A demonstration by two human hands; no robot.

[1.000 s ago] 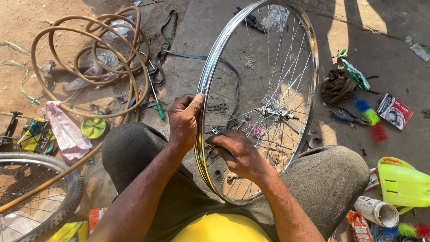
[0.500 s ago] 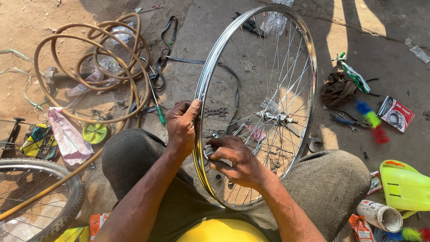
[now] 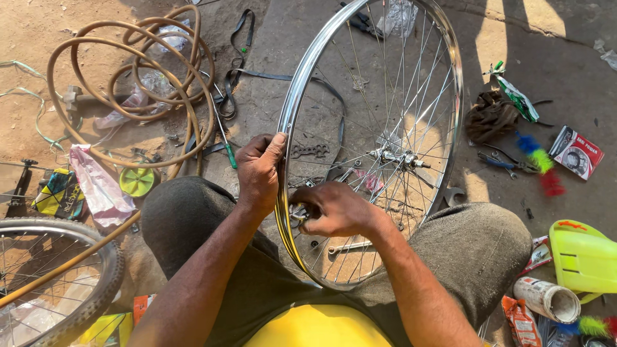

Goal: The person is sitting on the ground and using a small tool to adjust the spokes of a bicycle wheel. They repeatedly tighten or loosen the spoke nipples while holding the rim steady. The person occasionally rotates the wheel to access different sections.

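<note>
I see a shiny silver spoked bicycle wheel (image 3: pixel 385 138) standing upright on its rim between the knees, hub at three o'clock of centre.

We were in an open-air bicycle repair spot, working on bare dirt and concrete ground (image 3: pixel 565 77) in sunlight. A spoked bicycle wheel (image 3: pixel 379 128) stood between our knees, another tyred wheel (image 3: pixel 58 283) lay nearby, and around us were a coiled hose (image 3: pixel 128 83), pliers (image 3: pixel 498 160), a spanner (image 3: pixel 347 247), rubber strips (image 3: pixel 238 77) and a rag (image 3: pixel 490 115).

Dirt ground (image 3: pixel 38 38) — coiled hose (image 3: pixel 128 83), rag (image 3: pixel 490 115)
</note>
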